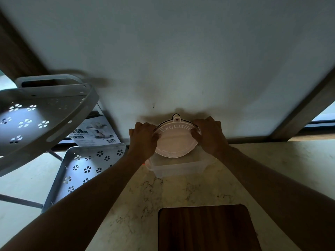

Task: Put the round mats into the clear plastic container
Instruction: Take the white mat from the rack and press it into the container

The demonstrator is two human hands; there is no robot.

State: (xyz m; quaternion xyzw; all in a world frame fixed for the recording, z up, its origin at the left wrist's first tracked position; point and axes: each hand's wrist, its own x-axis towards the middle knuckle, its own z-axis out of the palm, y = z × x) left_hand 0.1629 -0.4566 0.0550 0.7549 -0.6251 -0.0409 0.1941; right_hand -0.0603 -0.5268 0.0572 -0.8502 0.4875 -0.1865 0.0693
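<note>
Hands grip round mats over the clear container

Both hands hold a stack of round mats (175, 142) up on edge, tilted, at the far side of the counter (272, 163) near the wall. The left hand (143, 140) curls round the left rim of the stack, fingers closed on it; the right hand (208, 136) does the same on the right rim. The front mat is pale pink with the word "Exquisite" arched across its upper part and a small hanging tab at the top. Dark edges behind it suggest more mats, though how many cannot be told.

Just below the stack sits the clear plastic container (174, 169), open at the top, resting on the marbled counter. The lower edge of the mats hangs above or just inside its opening; which, the dim light hides.

A dark wooden board (206, 229) lies nearer the person. A grey metal rack (45, 113) with flower-shaped cut-outs stands to the left.
</note>
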